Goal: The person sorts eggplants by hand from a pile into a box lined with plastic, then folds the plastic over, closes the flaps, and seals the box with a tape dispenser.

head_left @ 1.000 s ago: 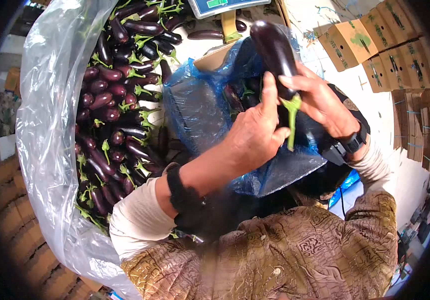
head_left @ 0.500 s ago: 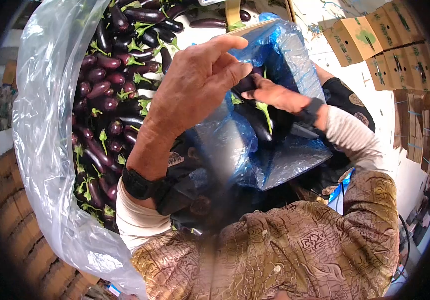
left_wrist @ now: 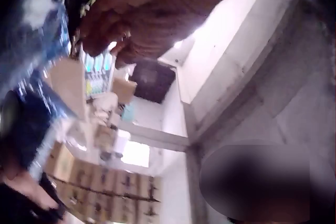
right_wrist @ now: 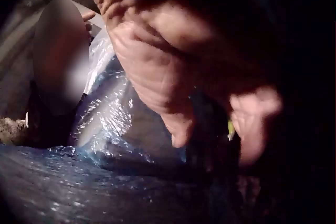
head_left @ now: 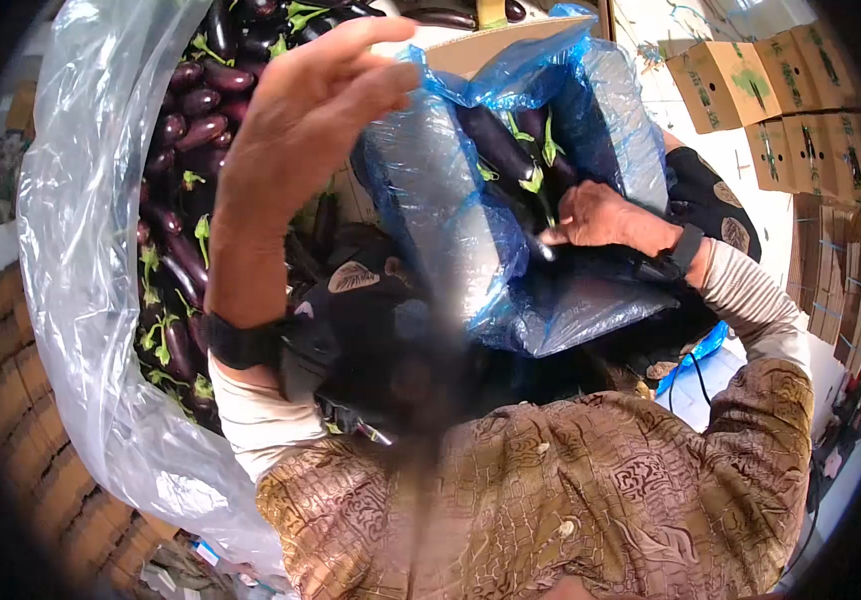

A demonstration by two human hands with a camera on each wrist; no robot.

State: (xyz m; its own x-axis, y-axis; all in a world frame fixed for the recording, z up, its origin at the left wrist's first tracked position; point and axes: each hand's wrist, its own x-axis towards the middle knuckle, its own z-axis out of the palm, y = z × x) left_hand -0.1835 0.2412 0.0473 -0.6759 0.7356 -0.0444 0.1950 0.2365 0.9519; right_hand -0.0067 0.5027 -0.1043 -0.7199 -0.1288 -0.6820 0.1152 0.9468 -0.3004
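Note:
In the head view a carton lined with blue plastic film (head_left: 421, 170) holds several dark eggplants (head_left: 499, 145) with green stems. My right hand (head_left: 601, 215) is inside it, low over the eggplants near the right side. In the right wrist view the thumb and fingers (right_wrist: 252, 124) point down and stand apart, with nothing gripped between them. My left hand (head_left: 301, 130) is raised left of the carton, blurred, its fingers loosely bent and holding nothing. Beneath and beyond it lies a big heap of eggplants (head_left: 201, 130), partly hidden by the hand and forearm.
Clear plastic sheeting (head_left: 81, 250) borders the heap on the left. Folded cartons (head_left: 51, 450) are stacked at lower left. Printed cardboard boxes (head_left: 731, 85) stand at upper right, above flattened cartons (head_left: 831, 260). In the left wrist view, a scale display (left_wrist: 97, 71) shows beyond the hand.
A second ago both hands held one eggplant above the carton. The right hand then lowered into the carton and drew back, now without it. The left hand moved left, over the heap.

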